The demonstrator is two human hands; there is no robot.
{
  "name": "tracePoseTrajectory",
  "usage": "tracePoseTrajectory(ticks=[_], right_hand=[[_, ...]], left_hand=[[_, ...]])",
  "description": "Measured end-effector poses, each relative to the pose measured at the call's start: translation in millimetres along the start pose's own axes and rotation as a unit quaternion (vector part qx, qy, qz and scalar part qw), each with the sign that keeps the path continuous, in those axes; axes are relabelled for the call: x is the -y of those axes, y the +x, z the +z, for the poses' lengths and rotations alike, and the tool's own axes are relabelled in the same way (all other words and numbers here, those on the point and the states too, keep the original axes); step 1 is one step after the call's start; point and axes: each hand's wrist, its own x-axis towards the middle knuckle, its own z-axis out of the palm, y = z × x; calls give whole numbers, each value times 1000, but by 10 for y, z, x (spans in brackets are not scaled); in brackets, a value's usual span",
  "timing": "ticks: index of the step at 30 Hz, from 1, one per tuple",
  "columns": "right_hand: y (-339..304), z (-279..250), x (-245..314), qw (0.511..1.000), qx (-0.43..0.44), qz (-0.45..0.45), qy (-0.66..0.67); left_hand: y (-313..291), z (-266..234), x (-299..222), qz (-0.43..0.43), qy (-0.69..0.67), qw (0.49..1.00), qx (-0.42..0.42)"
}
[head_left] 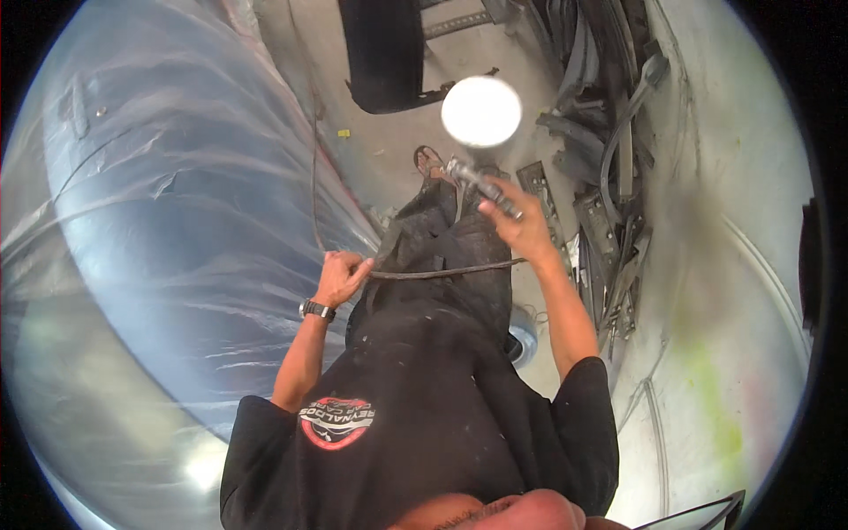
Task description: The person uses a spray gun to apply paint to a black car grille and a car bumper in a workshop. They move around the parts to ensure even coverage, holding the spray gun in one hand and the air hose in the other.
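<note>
My right hand (pixel 521 225) is wrapped round a metal spray gun (pixel 477 184), held out in front of my legs. A round, bright white cup (pixel 481 111) shows at the gun's far end, its surface washed out by glare. My left hand (pixel 343 279) is closed on a dark hose (pixel 446 273) at waist height. From there the hose crosses in front of my trousers to beneath my right wrist, where its end is hidden. Beside my left hand is a blue car body (pixel 177 203) under clear plastic sheeting (pixel 238 291).
Several dark trim strips and brackets (pixel 609 168) are piled along the right wall (pixel 733 291). A black panel (pixel 382 53) lies ahead on the floor, near a small yellow piece (pixel 344 133). More hose (pixel 315 177) trails beside the sheeting. A blue round container (pixel 525 340) stands by my right leg.
</note>
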Motion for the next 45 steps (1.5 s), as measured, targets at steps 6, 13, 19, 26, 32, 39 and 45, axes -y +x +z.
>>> tracePoseTrajectory(ticks=[6, 13, 19, 26, 32, 39, 45], right_hand=[[520, -478, -599, 966, -22, 195, 166], [761, -731, -1578, 929, -198, 251, 185], [433, -785, -1761, 922, -195, 282, 180], [280, -805, -2022, 929, -172, 229, 232], [501, -909, -2650, 930, -205, 216, 218], [537, -801, -3037, 942, -195, 163, 221], [645, -564, -3512, 923, -244, 202, 219]], left_hand=[[3, -165, -3, -66, -4, 998, 17], [153, -64, -90, -42, -29, 998, 21], [294, 193, 97, -84, -29, 994, 68], [302, 801, -44, -87, -8, 987, 136], [327, 1796, -210, -54, 81, 990, 101], [340, 2811, -24, -65, 93, 982, 151], [377, 3008, 171, -56, 124, 977, 166]])
